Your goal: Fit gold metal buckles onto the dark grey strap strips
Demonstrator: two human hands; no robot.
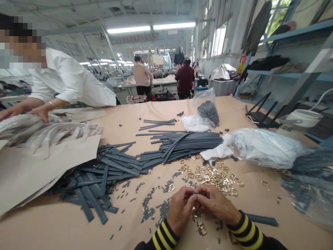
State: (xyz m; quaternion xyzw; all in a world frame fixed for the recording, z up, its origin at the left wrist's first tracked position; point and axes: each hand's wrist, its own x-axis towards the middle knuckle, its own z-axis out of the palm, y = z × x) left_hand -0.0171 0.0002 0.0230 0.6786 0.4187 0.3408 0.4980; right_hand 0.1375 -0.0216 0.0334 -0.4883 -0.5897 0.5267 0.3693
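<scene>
My left hand point(181, 207) and my right hand point(217, 204) meet fingertip to fingertip just above the table, both closed in a pinch. A sliver of something dark shows between the fingertips, too small to name. Right under them is a gold buckle point(197, 211), and another gold buckle point(202, 228) lies nearer to me. Beyond my hands spreads a pile of gold rectangular buckles point(221, 177). Small dark grey pieces point(163, 208) are scattered left of my left hand. A dark grey strap point(262, 219) sticks out beside my right wrist.
Bundled dark grey straps point(192, 142) and a looser strap heap point(101, 173) lie across the table. Plastic bags point(267, 146) and a router point(262, 116) are on the right. At left, a person in white point(70, 76) handles pale bags point(59, 135).
</scene>
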